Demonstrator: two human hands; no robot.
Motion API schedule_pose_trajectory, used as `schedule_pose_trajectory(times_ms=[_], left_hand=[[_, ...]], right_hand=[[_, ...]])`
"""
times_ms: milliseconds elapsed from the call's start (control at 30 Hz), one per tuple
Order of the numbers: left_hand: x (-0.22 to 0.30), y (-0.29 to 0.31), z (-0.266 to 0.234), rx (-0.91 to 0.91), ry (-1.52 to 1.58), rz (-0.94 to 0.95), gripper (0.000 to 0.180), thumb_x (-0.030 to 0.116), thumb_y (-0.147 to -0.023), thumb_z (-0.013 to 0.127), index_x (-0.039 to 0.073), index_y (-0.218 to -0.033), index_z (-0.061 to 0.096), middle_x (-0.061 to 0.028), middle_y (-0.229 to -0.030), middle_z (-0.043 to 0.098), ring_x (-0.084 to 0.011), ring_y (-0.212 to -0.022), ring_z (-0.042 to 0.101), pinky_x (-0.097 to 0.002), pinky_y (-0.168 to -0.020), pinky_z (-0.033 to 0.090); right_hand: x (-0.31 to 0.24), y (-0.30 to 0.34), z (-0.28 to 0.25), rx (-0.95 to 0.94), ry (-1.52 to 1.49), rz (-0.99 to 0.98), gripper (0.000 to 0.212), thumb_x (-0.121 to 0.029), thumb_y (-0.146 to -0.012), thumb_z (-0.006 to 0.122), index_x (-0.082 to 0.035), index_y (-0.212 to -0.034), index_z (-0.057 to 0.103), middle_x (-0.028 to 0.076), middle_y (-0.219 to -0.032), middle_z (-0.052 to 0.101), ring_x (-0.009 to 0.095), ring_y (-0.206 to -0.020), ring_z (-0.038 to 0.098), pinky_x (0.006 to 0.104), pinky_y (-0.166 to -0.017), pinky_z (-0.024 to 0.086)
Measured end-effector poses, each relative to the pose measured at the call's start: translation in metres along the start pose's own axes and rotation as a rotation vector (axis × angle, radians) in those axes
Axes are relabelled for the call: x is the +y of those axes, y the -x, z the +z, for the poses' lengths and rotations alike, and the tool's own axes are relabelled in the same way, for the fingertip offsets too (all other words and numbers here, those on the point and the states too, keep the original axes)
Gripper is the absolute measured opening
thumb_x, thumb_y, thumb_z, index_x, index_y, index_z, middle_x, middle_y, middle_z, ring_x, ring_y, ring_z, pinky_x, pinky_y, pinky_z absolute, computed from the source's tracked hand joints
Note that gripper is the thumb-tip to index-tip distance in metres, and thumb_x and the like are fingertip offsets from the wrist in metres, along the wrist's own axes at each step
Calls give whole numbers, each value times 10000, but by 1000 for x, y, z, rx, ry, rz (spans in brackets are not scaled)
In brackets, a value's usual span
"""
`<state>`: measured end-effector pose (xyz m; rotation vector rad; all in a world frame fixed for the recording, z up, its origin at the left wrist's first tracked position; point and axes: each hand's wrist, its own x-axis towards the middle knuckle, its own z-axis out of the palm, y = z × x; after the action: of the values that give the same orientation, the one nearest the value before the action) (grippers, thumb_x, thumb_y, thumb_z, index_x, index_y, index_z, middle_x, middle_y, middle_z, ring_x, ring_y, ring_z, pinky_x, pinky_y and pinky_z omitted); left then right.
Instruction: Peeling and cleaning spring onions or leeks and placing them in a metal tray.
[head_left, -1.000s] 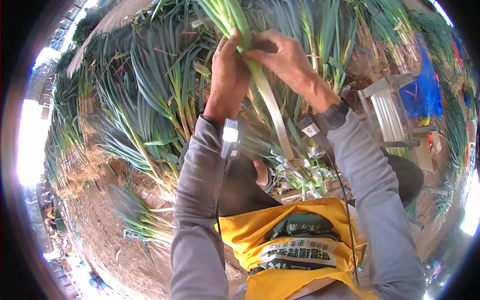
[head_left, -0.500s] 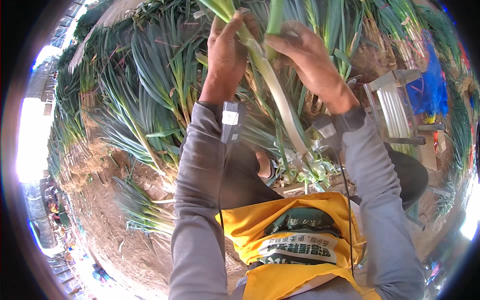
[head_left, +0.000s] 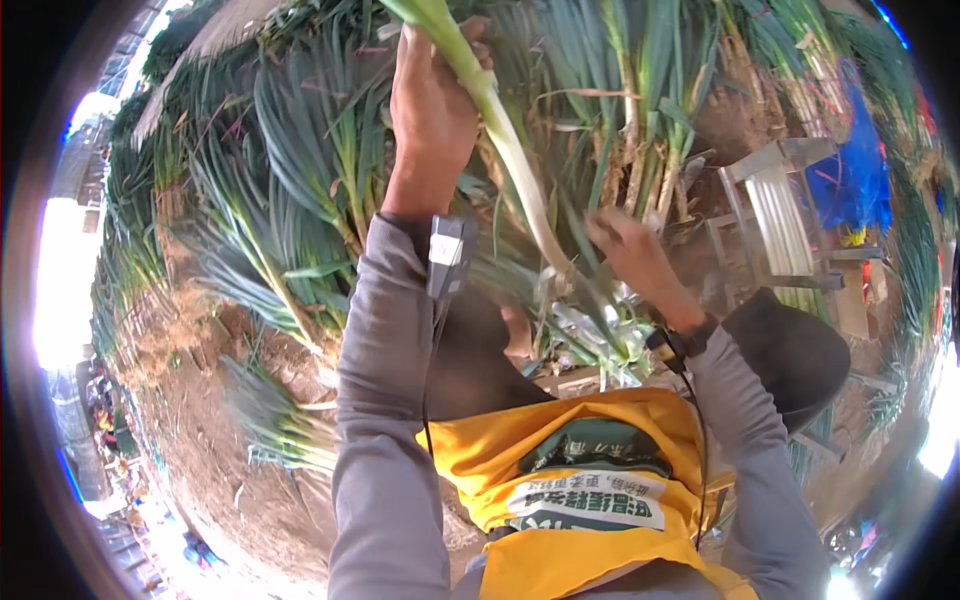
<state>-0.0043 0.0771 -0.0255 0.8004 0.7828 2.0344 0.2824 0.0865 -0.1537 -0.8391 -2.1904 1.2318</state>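
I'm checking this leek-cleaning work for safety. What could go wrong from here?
The left hand grips the leek only near its green top, so the long white stalk might bend or snap. The right hand is blurred near the root end; a quick pull there may tear the stalk or scatter peelings onto the apron.

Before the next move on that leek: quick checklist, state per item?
1. Left hand gripping the leek near its green top: ok.
2. Right hand on the stalk: cannot tell; it is blurred and sits beside the white lower end.
3. Leek raised off the pile: ok, held up at a slant.
4. Root end visible: not ok; it is lost among peelings above the lap.
5. Apron covering the lap: ok.
6. Stool apart from both hands: ok, off to the right.
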Motion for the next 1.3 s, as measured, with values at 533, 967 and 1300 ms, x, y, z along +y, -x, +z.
schedule_pose_trajectory(times_ms=[533, 967, 1300], left_hand=[[-27, 1, 24, -143, 76, -106, 265, 184, -1031, 605, 76, -1266, 552, -65, -1103, 612, -237, -1018, 607, -444, -863, 537], [-21, 13, 38, 22, -35, -87, 332, 181, -983, 679, 92, -1266, 529, -52, -1089, 598, -174, -962, 599, -351, -852, 540], [-17, -16, 25, 21, -88, 40, 222, 210, -1030, 598, 77, -1203, 558, -98, -983, 622, -158, -755, 564, -312, -638, 480]], right_hand=[[-92, -107, -17, 209, -53, -68, 263, -171, -897, 778, 5, -1080, 713, 67, -954, 716, 108, -840, 654, 275, -754, 513], [-103, -70, -17, 136, 129, -442, 186, -148, -867, 752, -19, -974, 671, 117, -908, 653, 364, -827, 644, 434, -711, 505], [-108, -38, -46, -328, -395, -53, 153, -158, -994, 651, -14, -982, 601, 44, -800, 647, 90, -586, 653, 247, -465, 504]])
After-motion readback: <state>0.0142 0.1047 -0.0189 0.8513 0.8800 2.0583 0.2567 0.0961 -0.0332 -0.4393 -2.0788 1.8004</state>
